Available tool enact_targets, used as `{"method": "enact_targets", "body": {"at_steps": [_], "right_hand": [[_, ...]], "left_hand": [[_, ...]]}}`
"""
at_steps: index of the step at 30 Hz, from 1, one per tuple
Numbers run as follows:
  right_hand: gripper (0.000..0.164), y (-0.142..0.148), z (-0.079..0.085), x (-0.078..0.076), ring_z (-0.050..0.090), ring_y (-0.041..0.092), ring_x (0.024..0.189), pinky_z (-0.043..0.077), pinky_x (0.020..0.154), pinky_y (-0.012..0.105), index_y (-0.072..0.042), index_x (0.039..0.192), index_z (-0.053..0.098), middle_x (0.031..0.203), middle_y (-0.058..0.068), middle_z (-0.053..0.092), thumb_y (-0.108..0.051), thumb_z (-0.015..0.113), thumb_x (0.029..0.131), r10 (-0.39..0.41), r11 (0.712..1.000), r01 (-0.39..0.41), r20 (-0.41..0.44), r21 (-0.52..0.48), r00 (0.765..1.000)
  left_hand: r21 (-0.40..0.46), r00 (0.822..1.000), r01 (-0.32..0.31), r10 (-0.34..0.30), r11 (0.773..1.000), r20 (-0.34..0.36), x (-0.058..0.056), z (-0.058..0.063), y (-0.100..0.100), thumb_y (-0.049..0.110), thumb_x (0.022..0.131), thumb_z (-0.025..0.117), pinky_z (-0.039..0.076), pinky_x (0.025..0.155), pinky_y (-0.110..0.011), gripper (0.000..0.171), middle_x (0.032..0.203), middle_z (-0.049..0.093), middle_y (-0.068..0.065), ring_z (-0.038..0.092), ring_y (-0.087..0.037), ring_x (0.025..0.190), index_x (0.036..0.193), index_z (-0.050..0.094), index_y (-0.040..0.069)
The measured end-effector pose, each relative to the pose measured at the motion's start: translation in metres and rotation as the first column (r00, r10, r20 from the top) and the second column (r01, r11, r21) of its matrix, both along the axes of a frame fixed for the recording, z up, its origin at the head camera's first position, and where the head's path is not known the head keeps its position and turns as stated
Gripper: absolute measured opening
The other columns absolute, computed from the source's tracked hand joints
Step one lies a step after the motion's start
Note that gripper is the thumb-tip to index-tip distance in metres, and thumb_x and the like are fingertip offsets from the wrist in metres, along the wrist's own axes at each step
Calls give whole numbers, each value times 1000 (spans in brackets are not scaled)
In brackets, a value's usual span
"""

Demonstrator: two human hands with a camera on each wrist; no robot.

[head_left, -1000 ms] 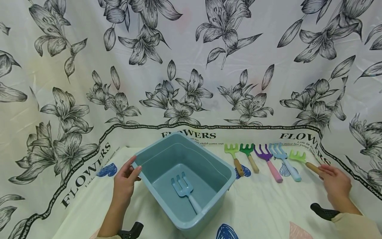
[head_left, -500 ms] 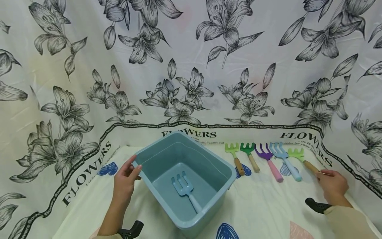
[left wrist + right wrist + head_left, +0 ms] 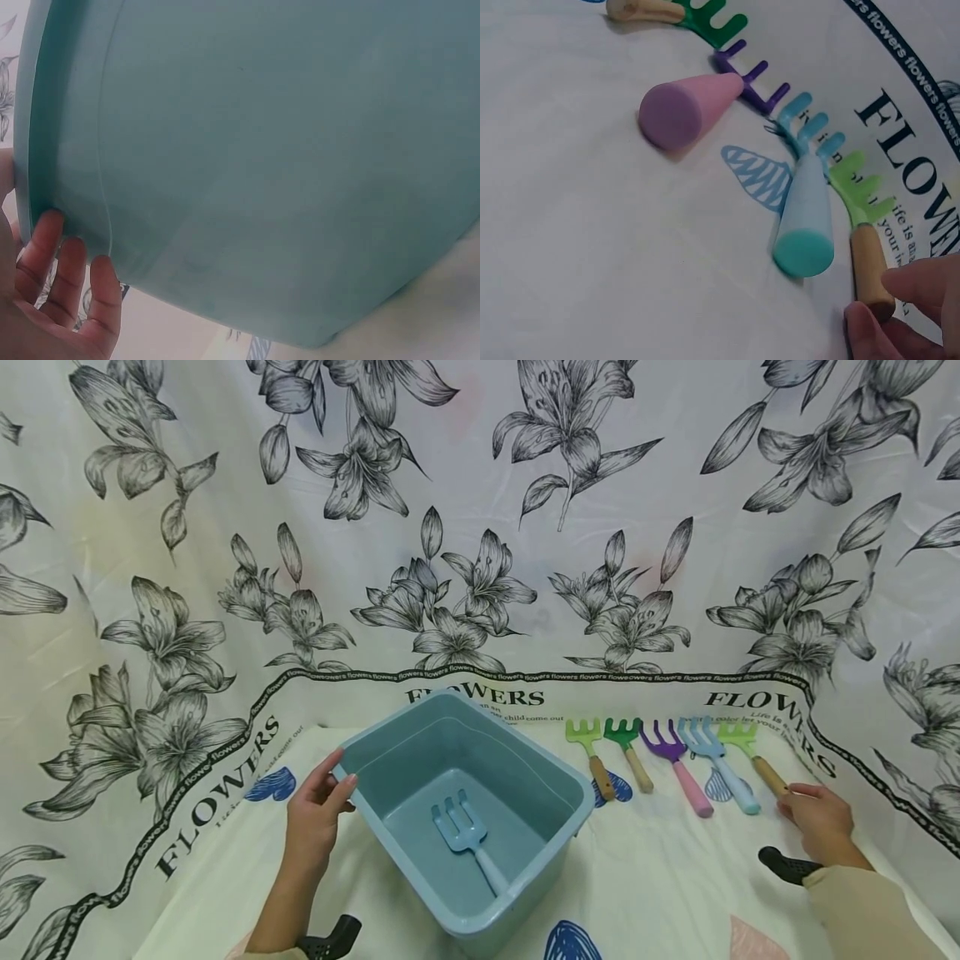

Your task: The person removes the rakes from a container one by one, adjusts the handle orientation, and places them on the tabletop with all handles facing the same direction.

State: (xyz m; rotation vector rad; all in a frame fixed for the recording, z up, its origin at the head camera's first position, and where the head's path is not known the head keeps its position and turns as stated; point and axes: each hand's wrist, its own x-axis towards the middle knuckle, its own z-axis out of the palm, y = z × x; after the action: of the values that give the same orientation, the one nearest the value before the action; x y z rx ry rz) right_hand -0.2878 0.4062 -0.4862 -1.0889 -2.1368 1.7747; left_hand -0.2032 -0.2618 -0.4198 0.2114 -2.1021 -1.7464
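My left hand [image 3: 315, 814] grips the left corner rim of a blue-grey plastic bin [image 3: 517, 743]; in the left wrist view its fingers [image 3: 67, 277] curl under the rim against the outer wall. The bin stands tilted toward me, with a blue hand rake [image 3: 468, 839] lying inside. At the far right, my right hand [image 3: 821, 818] pinches the wooden handle end of a light green hand rake [image 3: 870, 262], whose tines lie close beside a light blue hand rake [image 3: 720, 768].
Left of these, in a row, lie a purple rake with a pink handle [image 3: 678, 768], a dark green rake [image 3: 630, 756] and another light green rake [image 3: 592, 760]. A floral cloth [image 3: 480, 568] hangs behind, and a pale printed cloth [image 3: 660, 877] covers the table.
My right hand has moved left, shifting the light green rake closer to the light blue one. The left hand and the bin have stayed in place.
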Motion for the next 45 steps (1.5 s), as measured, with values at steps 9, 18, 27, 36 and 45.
{"method": "enact_targets", "body": {"at_steps": [9, 18, 27, 36, 45], "right_hand": [[58, -14, 10, -2, 44, 45, 108, 47, 63, 36, 7, 143, 33, 135, 35, 32, -9, 58, 94, 171, 918, -197, 102, 345, 980], [64, -53, 47, -4, 27, 54, 130, 31, 99, 64, 4, 146, 30, 149, 34, 20, -25, 57, 96, 342, 822, -339, 79, 457, 936], [68, -109, 93, 2, 28, 53, 132, 33, 99, 66, 0, 151, 24, 154, 29, 15, -31, 55, 99, 556, 787, -478, -115, 390, 823], [74, -169, 138, 12, 27, 48, 137, 35, 100, 65, -9, 155, 21, 157, 24, 14, -24, 63, 96, 715, 672, -599, -169, 435, 678], [70, -224, 169, 22, 31, 44, 136, 37, 98, 64, -14, 153, 26, 156, 19, 20, -23, 65, 95, 860, 499, -703, -189, 506, 474]], "left_hand": [[11, 1000, 0, 0, 1000, 12, 1, 3, 1, 36, 93, 65, 54, 78, -21, 56, 104, 50, -9, 56, -15, 89, 145, 48, 24], [17, 1000, -2, 2, 1000, 7, 0, 1, 1, 35, 93, 66, 54, 78, -23, 55, 103, 51, -8, 56, -15, 88, 144, 49, 23], [-4, 1000, 5, -6, 1000, -20, 0, 3, 0, 26, 95, 65, 53, 72, -19, 53, 96, 51, -6, 56, -10, 82, 145, 49, 19], [1, 1000, -4, 4, 1000, -15, -4, -1, -1, 30, 94, 66, 54, 73, -19, 53, 99, 51, -7, 57, -12, 82, 144, 49, 22], [-4, 1000, 4, -4, 1000, -10, -3, -1, -2, 32, 94, 65, 54, 75, -19, 55, 100, 51, -7, 58, -12, 82, 145, 48, 22]]}}
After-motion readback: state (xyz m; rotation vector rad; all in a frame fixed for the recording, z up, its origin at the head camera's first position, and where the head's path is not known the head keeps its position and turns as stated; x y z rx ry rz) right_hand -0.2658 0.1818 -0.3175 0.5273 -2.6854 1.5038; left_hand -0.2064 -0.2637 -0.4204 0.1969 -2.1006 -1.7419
